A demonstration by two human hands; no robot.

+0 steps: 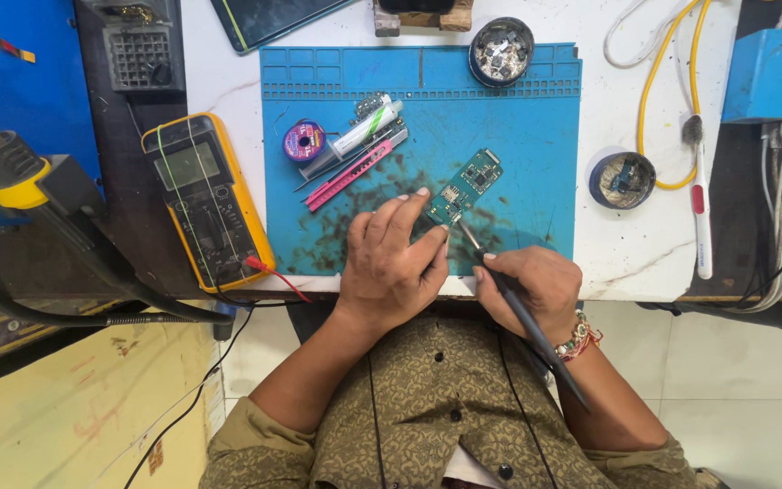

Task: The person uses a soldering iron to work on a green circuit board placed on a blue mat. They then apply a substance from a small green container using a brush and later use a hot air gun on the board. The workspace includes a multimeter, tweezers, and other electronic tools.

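Left hand [391, 263] fingertips pin green circuit board [465, 186] flat on blue mat [518, 136], steadying it; right hand [531, 285] closed around soldering iron [513, 303], tip at board edge.

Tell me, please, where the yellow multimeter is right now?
In the head view, the yellow multimeter lies at the left edge of the white table, just left of the blue work mat and the left hand.

Patterned olive shirt [445, 407], beaded bracelet [579, 337]
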